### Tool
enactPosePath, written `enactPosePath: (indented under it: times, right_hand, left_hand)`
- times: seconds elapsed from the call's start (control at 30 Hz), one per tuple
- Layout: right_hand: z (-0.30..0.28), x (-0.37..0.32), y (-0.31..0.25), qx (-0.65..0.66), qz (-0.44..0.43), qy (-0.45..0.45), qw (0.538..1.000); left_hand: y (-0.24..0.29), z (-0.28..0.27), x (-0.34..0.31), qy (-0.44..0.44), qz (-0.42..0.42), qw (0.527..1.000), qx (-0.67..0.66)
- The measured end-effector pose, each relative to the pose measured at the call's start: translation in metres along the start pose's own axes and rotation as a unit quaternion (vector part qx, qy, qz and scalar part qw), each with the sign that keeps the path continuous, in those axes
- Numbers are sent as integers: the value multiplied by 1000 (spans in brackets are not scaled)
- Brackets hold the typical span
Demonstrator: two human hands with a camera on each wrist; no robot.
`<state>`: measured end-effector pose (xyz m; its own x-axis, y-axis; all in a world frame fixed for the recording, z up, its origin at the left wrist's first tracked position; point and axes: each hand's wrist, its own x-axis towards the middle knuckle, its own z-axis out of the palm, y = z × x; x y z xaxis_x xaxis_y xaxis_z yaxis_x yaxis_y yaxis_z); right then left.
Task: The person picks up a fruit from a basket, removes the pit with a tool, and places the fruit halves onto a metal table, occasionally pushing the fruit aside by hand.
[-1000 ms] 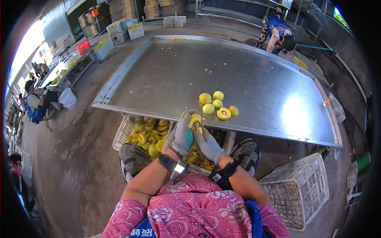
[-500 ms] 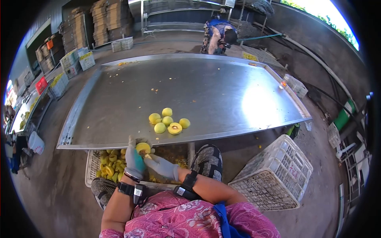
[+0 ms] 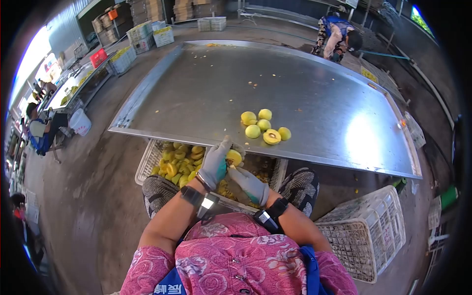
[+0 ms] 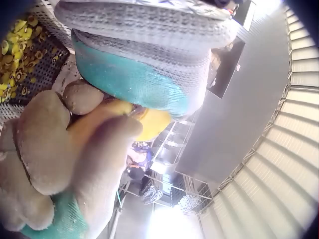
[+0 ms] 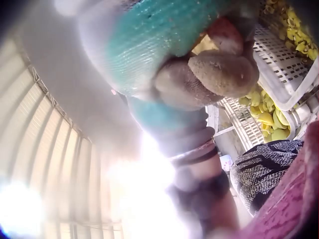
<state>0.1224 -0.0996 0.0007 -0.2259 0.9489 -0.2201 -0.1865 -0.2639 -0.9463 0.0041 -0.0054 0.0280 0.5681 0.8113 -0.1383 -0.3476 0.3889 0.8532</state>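
My gloved left hand point(image 3: 215, 162) grips a yellow peach half point(image 3: 233, 157) above the near edge of the metal table point(image 3: 196, 98). Close against that fruit, my gloved right hand point(image 3: 250, 183) pinches a slim yellow-orange object point(image 4: 99, 114) whose kind I cannot tell; the fingers cover most of it. In the left wrist view, a dark bit shows between this object and the yellow flesh point(image 4: 153, 125). Several greenish-yellow peaches point(image 3: 252, 131) sit together on the table, one a cut half point(image 3: 271, 137) facing up with its brown centre showing.
Under the table edge stand a crate of peach halves point(image 3: 177, 164) and a crate with stones and scraps point(image 5: 286, 30). An upturned white crate point(image 3: 364, 231) is at the right. Another person point(image 3: 337, 34) bends over beyond the table; a white bucket point(image 3: 80, 122) is at the left.
The head view swung right and then back left. Both hands stay together at the peach half, working close over the crates. The fruit on the table has not moved.
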Motion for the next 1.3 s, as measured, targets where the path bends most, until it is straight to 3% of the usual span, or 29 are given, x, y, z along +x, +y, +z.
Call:
enactPosePath:
  times: [0.17,0.33,0.43,0.47,0.53,0.6,0.67,0.73,0.83,1.07,1.17,1.23,1.27,1.3]
  right_hand:
    - [2,-13,-12,235,130,-110,957]
    - [-4,-12,-3,365,160,-214,892]
    - [-6,-8,3,369,154,-225,888]
    - [-5,-7,2,333,152,-201,909]
    - [-3,-6,0,260,146,-151,942]
    - [0,15,33,93,-14,-56,994]
    - [6,14,25,59,-31,-39,997]
    - [1,-3,0,161,96,-102,977]
    - [-13,-3,2,252,163,-202,932]
    - [-18,2,14,341,178,-273,882]
    - [-17,-4,14,394,172,-250,867]
    - [-34,6,42,461,159,-246,838]
    - [-39,10,52,403,160,-166,886]
    - [-43,12,60,410,175,-133,885]
  left_hand:
    - [-3,-6,-7,-13,46,992,114]
    - [-9,-10,-13,-13,15,1000,-13]
    - [-9,-10,-15,0,-8,997,-75]
    - [-9,-9,-16,4,-14,996,-92]
    - [-16,-10,-11,51,49,995,65]
    - [-19,-10,-10,75,80,983,150]
    - [-17,-9,-10,78,85,980,163]
    - [-19,-12,-10,70,25,996,41]
    - [-19,-11,-13,64,-33,995,-68]
    - [-30,-39,-9,42,-18,976,-212]
    - [-10,-67,-5,151,44,961,-230]
    - [10,-88,-2,199,133,971,3]
    - [15,-97,5,219,187,945,154]
    - [18,-105,13,236,237,893,300]
